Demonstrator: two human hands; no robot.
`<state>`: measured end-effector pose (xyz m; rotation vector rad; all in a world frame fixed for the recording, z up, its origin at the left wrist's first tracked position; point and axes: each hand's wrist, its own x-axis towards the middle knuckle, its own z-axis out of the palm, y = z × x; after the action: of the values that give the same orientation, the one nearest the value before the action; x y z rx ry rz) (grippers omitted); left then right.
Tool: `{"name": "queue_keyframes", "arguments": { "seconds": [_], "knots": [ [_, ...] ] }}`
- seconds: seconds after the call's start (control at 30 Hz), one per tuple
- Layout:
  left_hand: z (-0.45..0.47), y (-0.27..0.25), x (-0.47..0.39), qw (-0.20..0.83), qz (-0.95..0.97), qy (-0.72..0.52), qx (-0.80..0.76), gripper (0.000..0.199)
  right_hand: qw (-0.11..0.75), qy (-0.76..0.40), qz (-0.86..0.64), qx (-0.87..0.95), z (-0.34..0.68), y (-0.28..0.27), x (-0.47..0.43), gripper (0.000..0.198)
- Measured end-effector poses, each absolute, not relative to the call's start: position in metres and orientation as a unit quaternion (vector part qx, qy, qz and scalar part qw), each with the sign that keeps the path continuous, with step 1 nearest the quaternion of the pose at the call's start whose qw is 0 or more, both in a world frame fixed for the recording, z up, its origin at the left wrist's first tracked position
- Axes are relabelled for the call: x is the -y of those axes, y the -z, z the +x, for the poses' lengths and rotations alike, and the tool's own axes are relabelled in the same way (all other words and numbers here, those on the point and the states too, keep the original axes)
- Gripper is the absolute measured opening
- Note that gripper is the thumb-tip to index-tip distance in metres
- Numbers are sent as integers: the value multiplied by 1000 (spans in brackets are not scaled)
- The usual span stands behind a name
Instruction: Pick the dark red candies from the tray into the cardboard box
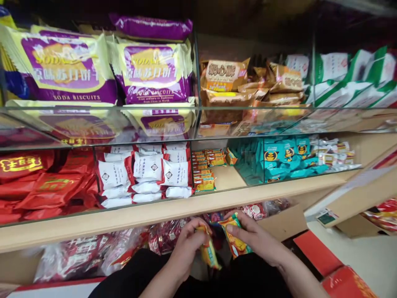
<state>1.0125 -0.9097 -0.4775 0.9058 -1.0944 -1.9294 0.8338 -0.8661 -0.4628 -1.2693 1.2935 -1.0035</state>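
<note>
Low in front of my lap, my left hand [192, 240] is closed around a small yellow-orange snack packet [210, 253], which hangs tilted from the fingers. My right hand [250, 232] grips another snack packet [235, 236], yellow with green edges, its printed front facing me and the thumb across it. The two packets are apart. Above, on the lower shelf, similar small orange packets [206, 184] lie in short stacks at the left side of a glass-walled compartment, with bare shelf board [231, 178] to their right.
White-and-red packets [149, 165] and red packets [58, 186] fill compartments to the left; teal packets [287, 153] are at right. Soda biscuit packs [151, 72] stand on the upper shelf behind a glass edge [155, 124]. Cartons with bagged goods [74, 252] sit below the wooden shelf edge [124, 221].
</note>
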Motion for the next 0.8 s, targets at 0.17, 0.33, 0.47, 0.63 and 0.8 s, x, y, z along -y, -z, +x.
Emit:
{"name": "queue_keyframes", "arguments": {
  "seconds": [0.17,0.33,0.47,0.63,0.8],
  "knots": [
    [1012,478,903,333,357,739,465,24,526,483,-475,-514,858,470,873,31],
    [1000,485,898,318,362,723,495,25,468,542,-440,-542,865,470,872,29],
    [998,491,901,307,364,693,541,19,445,574,-431,-535,852,469,869,32],
    [1000,487,909,300,357,631,620,12,464,571,-445,-511,840,470,863,20],
    [1002,486,912,320,330,543,703,13,403,416,-602,-550,827,456,849,31]
  ]
}}
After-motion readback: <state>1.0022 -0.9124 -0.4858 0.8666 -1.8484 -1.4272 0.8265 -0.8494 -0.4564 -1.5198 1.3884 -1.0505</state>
